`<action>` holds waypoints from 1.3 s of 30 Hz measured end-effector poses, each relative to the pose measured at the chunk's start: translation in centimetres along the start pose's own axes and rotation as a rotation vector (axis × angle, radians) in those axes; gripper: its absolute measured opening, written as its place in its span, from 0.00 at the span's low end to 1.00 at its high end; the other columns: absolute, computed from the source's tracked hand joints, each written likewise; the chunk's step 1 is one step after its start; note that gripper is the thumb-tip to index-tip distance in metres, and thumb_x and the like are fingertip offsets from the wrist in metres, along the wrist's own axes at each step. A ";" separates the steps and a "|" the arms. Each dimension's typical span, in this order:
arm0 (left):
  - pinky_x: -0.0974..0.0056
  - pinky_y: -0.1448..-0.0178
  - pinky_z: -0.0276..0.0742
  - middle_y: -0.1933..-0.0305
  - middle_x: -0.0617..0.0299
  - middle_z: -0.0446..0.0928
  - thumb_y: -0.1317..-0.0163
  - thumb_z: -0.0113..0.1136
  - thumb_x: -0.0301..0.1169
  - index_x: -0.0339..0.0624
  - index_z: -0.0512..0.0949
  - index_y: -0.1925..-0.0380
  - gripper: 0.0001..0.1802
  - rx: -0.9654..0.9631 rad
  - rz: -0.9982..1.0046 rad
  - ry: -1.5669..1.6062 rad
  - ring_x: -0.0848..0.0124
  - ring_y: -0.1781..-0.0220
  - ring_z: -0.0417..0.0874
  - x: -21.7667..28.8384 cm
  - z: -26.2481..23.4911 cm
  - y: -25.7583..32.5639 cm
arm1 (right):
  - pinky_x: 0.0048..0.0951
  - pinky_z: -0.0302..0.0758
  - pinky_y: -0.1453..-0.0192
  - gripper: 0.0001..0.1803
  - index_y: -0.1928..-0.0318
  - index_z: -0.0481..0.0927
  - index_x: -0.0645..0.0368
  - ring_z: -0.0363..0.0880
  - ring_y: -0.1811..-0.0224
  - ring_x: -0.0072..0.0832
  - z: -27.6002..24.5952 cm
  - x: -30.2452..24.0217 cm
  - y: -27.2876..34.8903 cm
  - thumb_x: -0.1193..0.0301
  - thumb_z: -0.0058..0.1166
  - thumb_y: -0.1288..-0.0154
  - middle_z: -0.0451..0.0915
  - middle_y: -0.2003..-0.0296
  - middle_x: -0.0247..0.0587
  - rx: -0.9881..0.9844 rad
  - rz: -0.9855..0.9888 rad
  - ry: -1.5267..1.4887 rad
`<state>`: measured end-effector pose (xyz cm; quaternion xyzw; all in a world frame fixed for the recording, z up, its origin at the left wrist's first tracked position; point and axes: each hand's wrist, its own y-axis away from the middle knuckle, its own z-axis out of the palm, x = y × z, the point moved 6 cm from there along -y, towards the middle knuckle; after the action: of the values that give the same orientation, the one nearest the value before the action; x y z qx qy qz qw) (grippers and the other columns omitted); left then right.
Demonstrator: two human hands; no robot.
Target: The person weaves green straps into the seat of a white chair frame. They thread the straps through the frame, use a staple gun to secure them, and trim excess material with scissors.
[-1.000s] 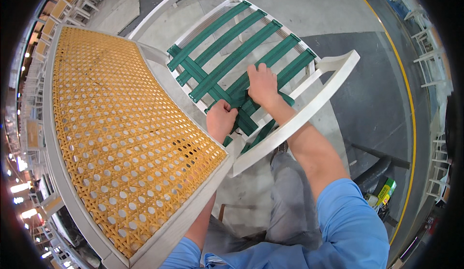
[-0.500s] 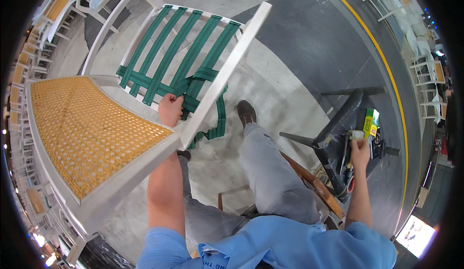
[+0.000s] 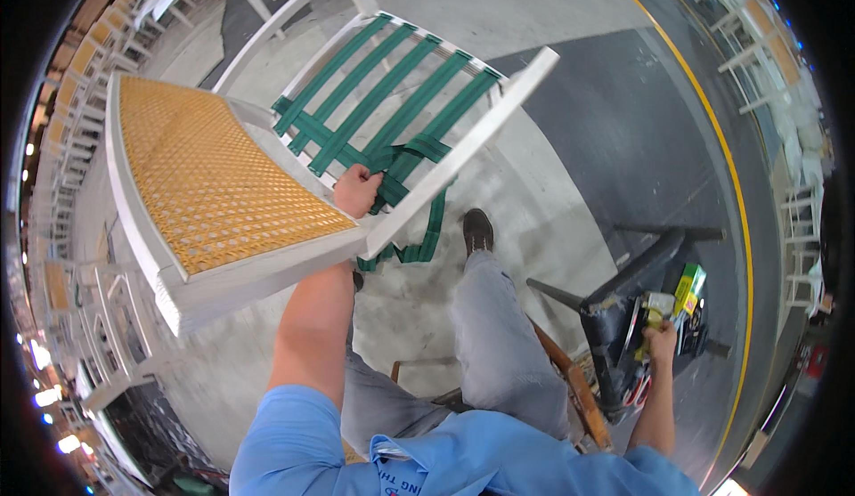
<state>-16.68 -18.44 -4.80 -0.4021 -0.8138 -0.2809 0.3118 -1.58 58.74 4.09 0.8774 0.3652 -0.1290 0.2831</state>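
In the centre of the frame the left hand (image 3: 358, 190) grips the white chair frame (image 3: 463, 149) at its lower rail, fingers clenched around the rail and the bunched green webbing (image 3: 374, 113) there. That frame spans the upper middle of the picture, tilted, its woven straps running toward the upper left; a loose tail of strap (image 3: 427, 233) hangs below it toward the floor. Beside it, at left, lies a white frame with a yellow cane seat (image 3: 214, 175), touching or overlapping the green one near the hand.

At the lower right the right hand (image 3: 661, 340) closes on a small tool or package among yellow-green items (image 3: 688, 288) on a dark stand (image 3: 623, 291); what exactly it grasps I cannot tell.

The frame looks stiff and probably moderately light, held up one-handed; the rails give the firm purchase, while the webbing is soft and would likely slip or stretch if pulled. The dangling strap could snag on a shoe (image 3: 477, 229) or the stand's legs.

Open concrete floor (image 3: 570, 15) lies ahead at upper centre; stacked chairs (image 3: 784, 95) crowd the left and right edges.
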 end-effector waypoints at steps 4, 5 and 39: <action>0.61 0.79 0.75 0.80 0.59 0.80 0.40 0.72 0.41 0.38 0.80 0.68 0.17 0.070 0.066 -0.063 0.71 0.83 0.81 -3.0 -2.0 0.4 | 0.32 0.76 0.46 0.26 0.45 0.79 0.63 0.81 0.54 0.33 2.8 -9.9 3.1 0.80 0.62 0.48 0.83 0.52 0.40 -0.094 -0.388 -0.315; 0.62 0.79 0.76 0.80 0.59 0.80 0.40 0.72 0.41 0.38 0.79 0.68 0.17 0.033 0.017 -0.007 0.71 0.83 0.81 -3.1 -1.5 0.3 | 0.32 0.76 0.45 0.26 0.44 0.79 0.63 0.81 0.53 0.33 3.0 -11.7 3.7 0.80 0.62 0.47 0.83 0.51 0.40 -0.120 -0.393 -0.284; 0.62 0.81 0.81 0.80 0.58 0.81 0.38 0.71 0.35 0.37 0.77 0.70 0.15 -0.247 -0.239 0.312 0.71 0.84 0.83 -2.2 -2.0 0.1 | 0.31 0.76 0.33 0.45 0.25 0.69 0.60 0.79 0.41 0.28 36.0 -38.0 18.6 0.89 0.68 0.45 0.80 0.40 0.42 -1.123 -0.757 -0.357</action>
<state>-14.99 -20.85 -5.09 -0.2899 -0.7570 -0.4719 0.3467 -15.54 5.22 -1.00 0.3764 0.6050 -0.1525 0.6849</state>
